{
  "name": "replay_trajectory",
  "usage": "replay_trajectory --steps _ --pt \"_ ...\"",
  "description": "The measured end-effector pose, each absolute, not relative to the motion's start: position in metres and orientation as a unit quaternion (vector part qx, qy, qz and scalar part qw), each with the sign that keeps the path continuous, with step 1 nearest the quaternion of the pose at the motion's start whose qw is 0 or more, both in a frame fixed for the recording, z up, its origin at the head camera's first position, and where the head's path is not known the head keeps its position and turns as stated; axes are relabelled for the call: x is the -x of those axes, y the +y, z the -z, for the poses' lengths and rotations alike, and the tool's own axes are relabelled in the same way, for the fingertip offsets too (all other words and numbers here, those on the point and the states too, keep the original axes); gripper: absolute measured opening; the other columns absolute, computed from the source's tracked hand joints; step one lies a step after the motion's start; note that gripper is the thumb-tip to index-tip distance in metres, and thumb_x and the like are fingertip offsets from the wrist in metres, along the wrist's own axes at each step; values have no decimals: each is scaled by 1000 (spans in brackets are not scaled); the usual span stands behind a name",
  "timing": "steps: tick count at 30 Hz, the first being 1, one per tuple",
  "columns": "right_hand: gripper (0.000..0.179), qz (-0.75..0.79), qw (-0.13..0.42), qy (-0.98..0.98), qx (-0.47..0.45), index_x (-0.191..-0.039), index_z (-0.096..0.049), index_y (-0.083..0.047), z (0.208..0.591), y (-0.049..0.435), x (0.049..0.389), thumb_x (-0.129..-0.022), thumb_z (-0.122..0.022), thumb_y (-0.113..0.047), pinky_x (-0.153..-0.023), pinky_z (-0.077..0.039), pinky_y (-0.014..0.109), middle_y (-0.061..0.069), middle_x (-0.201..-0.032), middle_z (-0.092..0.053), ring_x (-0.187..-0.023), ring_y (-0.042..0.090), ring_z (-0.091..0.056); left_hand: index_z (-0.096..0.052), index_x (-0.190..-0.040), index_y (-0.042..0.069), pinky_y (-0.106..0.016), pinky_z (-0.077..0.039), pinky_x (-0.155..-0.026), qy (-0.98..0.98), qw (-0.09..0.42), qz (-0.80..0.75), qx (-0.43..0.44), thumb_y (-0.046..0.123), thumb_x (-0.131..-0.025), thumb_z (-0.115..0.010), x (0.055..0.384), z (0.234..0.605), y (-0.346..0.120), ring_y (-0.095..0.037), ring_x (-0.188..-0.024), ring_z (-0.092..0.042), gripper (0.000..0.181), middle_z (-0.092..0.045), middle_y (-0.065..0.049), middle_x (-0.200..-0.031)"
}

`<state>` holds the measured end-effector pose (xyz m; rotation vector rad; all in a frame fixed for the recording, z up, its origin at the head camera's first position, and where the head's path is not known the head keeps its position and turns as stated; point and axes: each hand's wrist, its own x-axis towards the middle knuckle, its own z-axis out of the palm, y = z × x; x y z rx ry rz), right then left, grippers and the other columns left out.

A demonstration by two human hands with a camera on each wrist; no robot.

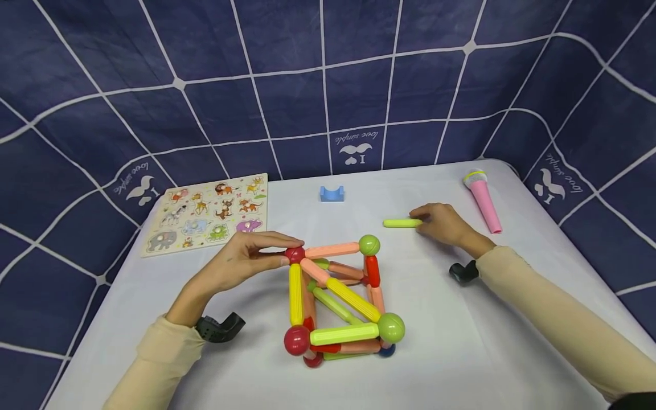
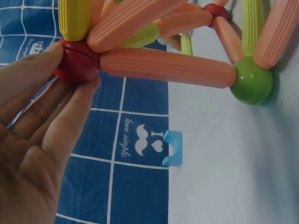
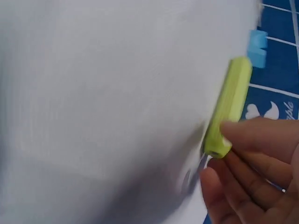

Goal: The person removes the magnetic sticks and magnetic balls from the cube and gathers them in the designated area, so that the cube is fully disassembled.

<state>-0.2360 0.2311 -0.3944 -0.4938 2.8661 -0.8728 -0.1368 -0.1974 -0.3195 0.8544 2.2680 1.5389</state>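
A cube-like frame of magnetic building sticks and balls stands on the table, with a yellow stick (image 1: pixel 296 294) on its left side and a green ball (image 1: pixel 392 327) at its near right corner. My left hand (image 1: pixel 246 259) pinches the red ball (image 2: pixel 78 61) at its upper far left corner between thumb and fingers. To the right of the frame, my right hand (image 1: pixel 442 222) pinches one end of a loose yellow-green magnetic stick (image 3: pixel 230 102). That stick lies roughly level at or just above the tabletop; its exact height is unclear.
An animal peg puzzle board (image 1: pixel 205 213) lies at the back left of the white table (image 1: pixel 435 353). A small blue notched block (image 1: pixel 332 194) sits near the back edge. On the far right lies a pink toy microphone (image 1: pixel 485 204). Dark checked cloth hangs behind.
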Motion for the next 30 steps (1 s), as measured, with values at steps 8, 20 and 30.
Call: replay_trajectory --steps 8,20,30 --pt "27 331 9 923 198 -116 -72 -3 361 223 186 -90 -64 -1 -81 -55 42 13 -108 -71 -94 25 -65 -68 -125 6 -34 -54 -91 783 135 -529 -296 3 -91 -69 138 319 -195 -22 -114 -62 35 -66 -5 -125" --pt "23 403 157 846 313 -116 -73 -28 285 178 68 -96 -65 -21 -73 -55 27 -15 -105 -70 -87 8 -65 -69 -125 8 -32 -53 -91 786 125 -528 -296 2 -90 -70 137 320 -201 -21 -117 -60 35 -65 -10 -126" --pt "50 302 150 894 296 -120 -72 -19 281 157 42 -82 -75 -51 -53 -47 19 -17 -95 -68 -70 0 -53 -69 -125 9 -33 -53 -92 785 129 -528 -299 2 -90 -69 137 319 -198 -21 -117 -60 36 -66 -4 -125"
